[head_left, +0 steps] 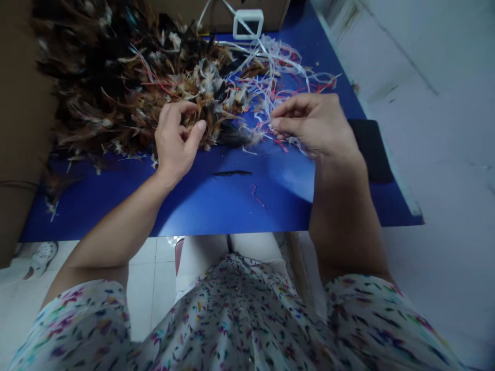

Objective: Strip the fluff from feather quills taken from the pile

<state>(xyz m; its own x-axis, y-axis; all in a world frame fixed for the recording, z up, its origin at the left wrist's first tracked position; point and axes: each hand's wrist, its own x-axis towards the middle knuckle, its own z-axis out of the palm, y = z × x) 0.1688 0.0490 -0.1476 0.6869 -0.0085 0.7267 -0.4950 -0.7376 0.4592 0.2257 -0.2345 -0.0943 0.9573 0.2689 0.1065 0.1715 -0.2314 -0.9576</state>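
A large pile of brown and black feathers spreads over the left and back of the blue table. At its front edge is my left hand, fingers curved over the feathers and thumb apart from the forefinger; no firm grip shows. A dark feather with a pale fluffy end lies just right of that thumb. My right hand is closed in a pinch at the near side of a tangle of white and red strings. Pale string shows at its fingertips, but the exact strand is hard to make out.
A thin black strand and a red thread lie on the blue table near its front. A white-framed device stands at the back. Right of my right hand lies a black flat object. Cardboard borders the left.
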